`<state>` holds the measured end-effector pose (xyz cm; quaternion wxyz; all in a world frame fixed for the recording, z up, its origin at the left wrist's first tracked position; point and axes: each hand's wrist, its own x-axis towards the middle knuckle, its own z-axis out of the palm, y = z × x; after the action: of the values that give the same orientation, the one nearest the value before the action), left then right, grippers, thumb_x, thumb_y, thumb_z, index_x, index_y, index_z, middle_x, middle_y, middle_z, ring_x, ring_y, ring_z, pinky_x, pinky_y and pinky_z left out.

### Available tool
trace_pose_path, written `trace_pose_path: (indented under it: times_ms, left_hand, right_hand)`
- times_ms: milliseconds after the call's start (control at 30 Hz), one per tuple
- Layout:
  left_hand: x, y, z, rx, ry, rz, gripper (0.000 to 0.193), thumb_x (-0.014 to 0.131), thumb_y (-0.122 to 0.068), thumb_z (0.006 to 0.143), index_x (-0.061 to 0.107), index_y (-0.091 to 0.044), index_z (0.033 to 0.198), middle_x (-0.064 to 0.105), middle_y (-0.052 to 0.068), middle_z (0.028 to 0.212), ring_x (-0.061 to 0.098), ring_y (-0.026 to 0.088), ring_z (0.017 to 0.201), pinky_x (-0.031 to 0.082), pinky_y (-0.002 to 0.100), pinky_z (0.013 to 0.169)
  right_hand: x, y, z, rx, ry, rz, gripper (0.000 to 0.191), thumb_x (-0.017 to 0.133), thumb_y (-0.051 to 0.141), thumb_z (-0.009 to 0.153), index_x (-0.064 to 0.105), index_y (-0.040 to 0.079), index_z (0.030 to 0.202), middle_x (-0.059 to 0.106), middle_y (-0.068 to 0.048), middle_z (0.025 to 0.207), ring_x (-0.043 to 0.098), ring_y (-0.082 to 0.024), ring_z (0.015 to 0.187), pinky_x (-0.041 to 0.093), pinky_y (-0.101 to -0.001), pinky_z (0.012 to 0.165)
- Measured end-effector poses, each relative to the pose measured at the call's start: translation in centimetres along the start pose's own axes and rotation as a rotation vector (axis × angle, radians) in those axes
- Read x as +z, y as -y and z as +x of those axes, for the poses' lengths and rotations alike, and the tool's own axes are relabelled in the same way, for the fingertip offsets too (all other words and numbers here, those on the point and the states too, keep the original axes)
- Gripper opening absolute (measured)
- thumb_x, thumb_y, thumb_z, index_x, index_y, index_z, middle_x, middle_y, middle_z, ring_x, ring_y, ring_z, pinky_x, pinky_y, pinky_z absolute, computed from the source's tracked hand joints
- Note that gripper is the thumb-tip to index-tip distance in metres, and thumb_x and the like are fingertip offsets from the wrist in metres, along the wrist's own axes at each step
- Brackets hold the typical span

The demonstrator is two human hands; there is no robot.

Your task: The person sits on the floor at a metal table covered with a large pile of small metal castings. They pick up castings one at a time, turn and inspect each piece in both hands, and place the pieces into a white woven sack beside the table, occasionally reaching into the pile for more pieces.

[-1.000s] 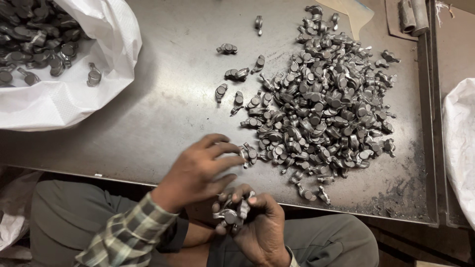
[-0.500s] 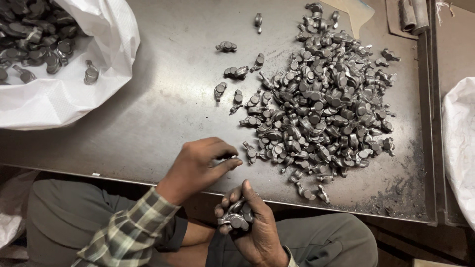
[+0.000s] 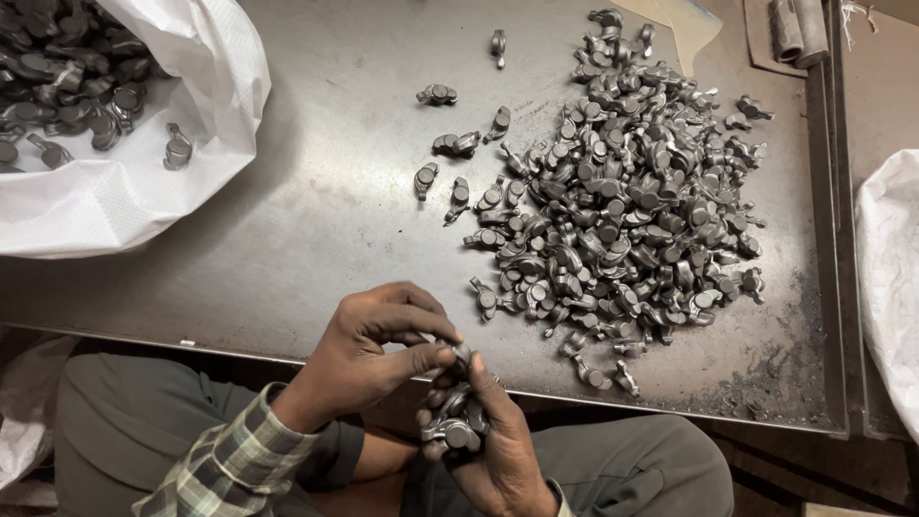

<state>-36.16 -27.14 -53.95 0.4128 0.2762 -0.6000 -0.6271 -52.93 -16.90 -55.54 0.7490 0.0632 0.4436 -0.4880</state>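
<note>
Change, L hand: left hand (image 3: 369, 345) has pulled back off the steel table (image 3: 287, 239) since 0.5 s ago; then it was reaching toward the pile's near edge, now it sits at the table's front edge, just above the right hand.
Change, R hand: right hand (image 3: 488, 436) about where it was, below the table edge over the lap; bunch in it looks the same.
Change, rest: pile, strays and sacks unmoved.
L grip: thumb + forefinger pressed together on one small forged part (image 3: 460, 352), other fingers curled; part touches the top of the right hand's bunch.
R grip: palm up, fingers cupped round a handful of forged parts (image 3: 452, 421).
Count, in hands: 1 in left; approx 4–6 in right, overlap too tight for an exact no.
Count, pile: main pile of dark forged parts (image 3: 622, 201) on right half of table, well over 100, not countable.
Count, strays: approx 8 loose parts (image 3: 437, 94) left of pile, singly or in pairs, apart from it.
Count, sacks: 2 white woven sacks: one top left (image 3: 144, 182), open, with dozens of same parts inside; one at right edge (image 3: 890, 278), contents hidden.
Clothing: plaid sleeve (image 3: 230, 460) on left arm, grey trousers below.
</note>
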Motion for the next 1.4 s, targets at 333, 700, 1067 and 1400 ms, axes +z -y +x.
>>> trace_pose_path:
  times_ms: [333, 700, 1067, 1400]
  left_hand:
    - [-0.9, -1.6, -0.1, 0.064, 0.016, 0.177, 0.019, 0.084, -0.007, 0.081, 0.082, -0.007, 0.100, 0.077, 0.006, 0.095, 0.076, 0.015, 0.084, 0.062, 0.026, 0.072]
    - [-1.8, -1.1, -0.3, 0.089, 0.045, 0.100, 0.015, 0.084, -0.008, 0.083, 0.078, -0.004, 0.097, 0.079, 0.007, 0.095, 0.078, 0.015, 0.086, 0.065, 0.027, 0.076]
    - [-1.5, -0.3, -0.6, -0.066, -0.008, 0.139, 0.016, 0.084, -0.015, 0.082, 0.080, -0.004, 0.093, 0.081, 0.006, 0.087, 0.077, 0.013, 0.078, 0.063, 0.026, 0.068]
    - [-1.7, -0.6, -0.8, 0.081, 0.082, 0.070, 0.013, 0.083, -0.015, 0.087, 0.080, -0.005, 0.095, 0.081, 0.006, 0.090, 0.078, 0.013, 0.080, 0.065, 0.028, 0.072]
  right_hand:
    - [-0.2, 0.9, -0.5, -0.121, 0.013, -0.013, 0.042, 0.069, 0.029, 0.090, 0.064, 0.009, 0.127, 0.066, -0.006, 0.090, 0.068, -0.020, 0.082, 0.054, -0.0298, 0.055]
    - [0.2, 1.1, -0.8, -0.195, 0.123, -0.122, 0.033, 0.067, 0.025, 0.093, 0.065, 0.001, 0.115, 0.072, -0.011, 0.098, 0.068, -0.017, 0.081, 0.056, -0.0282, 0.056]
    - [-0.1, 0.9, -0.8, -0.192, 0.112, -0.152, 0.035, 0.063, 0.038, 0.096, 0.066, 0.003, 0.103, 0.070, -0.012, 0.081, 0.071, -0.019, 0.074, 0.056, -0.0285, 0.050]
    - [0.7, 1.4, -1.1, -0.139, 0.150, -0.068, 0.037, 0.063, 0.035, 0.094, 0.066, 0.003, 0.112, 0.073, -0.014, 0.089, 0.072, -0.022, 0.078, 0.060, -0.0354, 0.057]
